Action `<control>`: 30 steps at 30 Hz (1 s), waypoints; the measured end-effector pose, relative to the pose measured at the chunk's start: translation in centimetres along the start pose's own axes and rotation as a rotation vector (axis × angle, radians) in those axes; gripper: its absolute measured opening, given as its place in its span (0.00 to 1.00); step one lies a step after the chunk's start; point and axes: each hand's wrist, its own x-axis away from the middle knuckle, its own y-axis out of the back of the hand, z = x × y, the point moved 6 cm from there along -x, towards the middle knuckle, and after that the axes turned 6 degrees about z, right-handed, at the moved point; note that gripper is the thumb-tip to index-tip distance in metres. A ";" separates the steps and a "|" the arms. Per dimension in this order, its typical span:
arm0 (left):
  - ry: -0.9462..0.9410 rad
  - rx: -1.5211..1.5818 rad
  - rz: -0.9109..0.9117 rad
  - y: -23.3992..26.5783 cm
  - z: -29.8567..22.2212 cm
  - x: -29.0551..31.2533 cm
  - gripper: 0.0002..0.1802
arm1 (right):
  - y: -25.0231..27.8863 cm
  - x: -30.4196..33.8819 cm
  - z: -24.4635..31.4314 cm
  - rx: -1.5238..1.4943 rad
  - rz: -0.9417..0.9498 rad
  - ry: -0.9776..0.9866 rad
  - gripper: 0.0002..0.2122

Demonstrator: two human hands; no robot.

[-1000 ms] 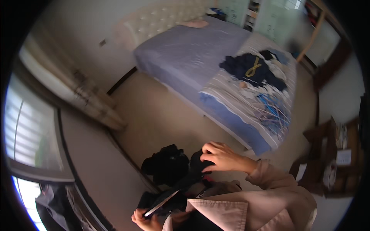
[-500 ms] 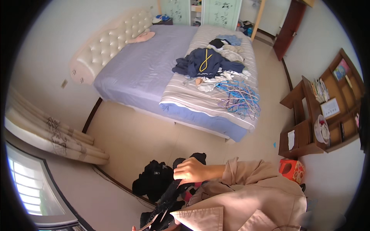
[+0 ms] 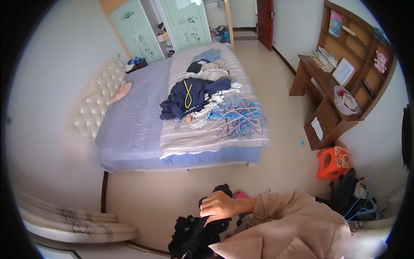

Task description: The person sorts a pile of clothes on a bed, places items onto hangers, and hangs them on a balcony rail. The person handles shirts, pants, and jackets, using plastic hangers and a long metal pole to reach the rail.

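My right hand (image 3: pixel 217 206) comes in from the lower right in a beige sleeve (image 3: pixel 284 211). Its fingers are closed round the top of a black garment (image 3: pixel 194 233), fuzzy-looking and hanging in folds. More black cloth (image 3: pixel 223 189) shows just behind the hand, too dark to tell apart clearly. A bit of pink (image 3: pixel 239 195) peeks out beside the wrist near floor level. My left hand is out of the picture, and the garment's lower end is cut off by the bottom edge.
Ahead stands a bed (image 3: pixel 129 129) with piled clothes (image 3: pixel 189 97) and a tangle of blue and pale hangers (image 3: pixel 241 114). To the right are a brown desk with shelves (image 3: pixel 321 118), a plastic basket (image 3: pixel 345 101) and an orange stool (image 3: pixel 332 162). Curtains (image 3: pixel 82 224) hang at lower left.
The view has swung right and up, bringing the stool and a dark bag fully in. A fingertip and a pale hanger at the bottom left have left the picture. The right hand keeps its grip.
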 end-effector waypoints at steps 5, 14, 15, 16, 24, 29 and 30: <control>0.158 -0.160 0.058 -0.8 -2.9 -2.2 0.17 | 2.3 -1.0 -7.0 -0.163 -0.043 -0.089 0.17; 0.288 -0.319 -0.110 -0.6 -8.3 -7.7 0.26 | -1.7 12.0 -37.9 -1.129 -0.309 -1.447 0.25; 0.316 -0.341 -0.109 -0.8 -8.5 -8.4 0.26 | -1.5 13.0 -40.1 -1.272 -0.299 -1.401 0.26; 0.342 -0.362 -0.104 -1.0 -8.4 -9.1 0.26 | -1.4 13.4 -42.0 -1.414 -0.293 -1.353 0.27; 0.333 -0.294 -0.084 -7.1 -7.0 -19.4 0.27 | 5.1 7.5 -58.7 -1.189 -0.841 -1.443 0.39; 0.203 -0.231 0.035 -17.2 -10.6 -32.7 0.26 | 9.1 8.7 -74.0 -0.669 -0.874 -1.394 0.44; 0.208 -0.239 0.036 -18.4 -11.0 -34.8 0.26 | 9.2 6.7 -75.6 -0.543 -0.843 -1.404 0.45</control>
